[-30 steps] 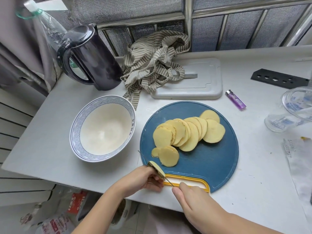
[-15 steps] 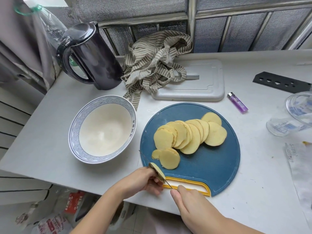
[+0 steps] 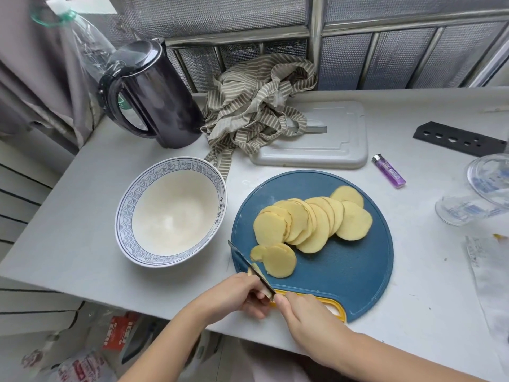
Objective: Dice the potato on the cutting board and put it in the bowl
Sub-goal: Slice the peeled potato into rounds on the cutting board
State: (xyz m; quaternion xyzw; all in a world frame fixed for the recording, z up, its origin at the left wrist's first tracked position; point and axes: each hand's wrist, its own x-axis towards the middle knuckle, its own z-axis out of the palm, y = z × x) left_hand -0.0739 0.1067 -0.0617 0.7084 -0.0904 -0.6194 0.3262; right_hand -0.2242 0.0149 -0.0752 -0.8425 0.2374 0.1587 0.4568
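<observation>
Potato slices (image 3: 311, 221) sit fanned on the cutting board (image 3: 344, 271), nothing diced, and the bowl (image 3: 124, 224) on the left has none. My left hand (image 3: 239, 293) pinches a small end piece (image 3: 257, 267) at the board's near edge. My right hand (image 3: 311, 318) grips the knife (image 3: 248, 263), blade right against those fingers, so a slip on that stub could nick me. There are blue characters inside the bowl rim and print on the purple lighter (image 3: 389, 170), both too small to read.

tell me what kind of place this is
Probably a small home kitchen corner by a window: a kettle, a bowl and a board of potato slices share a white counter.
</observation>
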